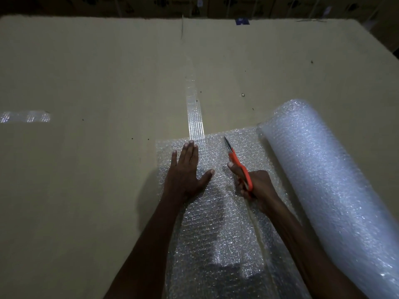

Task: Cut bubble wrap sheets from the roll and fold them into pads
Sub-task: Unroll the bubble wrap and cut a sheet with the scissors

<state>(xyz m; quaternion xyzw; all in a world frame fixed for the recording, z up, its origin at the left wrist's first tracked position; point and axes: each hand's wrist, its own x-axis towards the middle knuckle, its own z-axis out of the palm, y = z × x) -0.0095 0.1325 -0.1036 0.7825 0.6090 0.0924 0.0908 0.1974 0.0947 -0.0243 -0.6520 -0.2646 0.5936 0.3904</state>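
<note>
Two hands share this cut on the cardboard-covered table (86,83). Right of the right hand's fingers lies the bubble wrap roll (323,180), its unrolled sheet (216,223) running under both hands. The left hand (185,171) presses flat, fingers spread wide; keeping it there should hold the sheet taut (slack film snags). The right hand (257,188) grips the orange scissors (237,162); long, straight strokes beyond the fingertips seem best.

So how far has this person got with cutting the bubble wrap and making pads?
Early on. Done: a sheet is unrolled flat from the roll. In hand: the left hand presses it flat while the right hand runs orange scissors through it; a slit trails behind, so the cut looks partway across. Left: finishing the cut and folding. No pad is visible.
</note>
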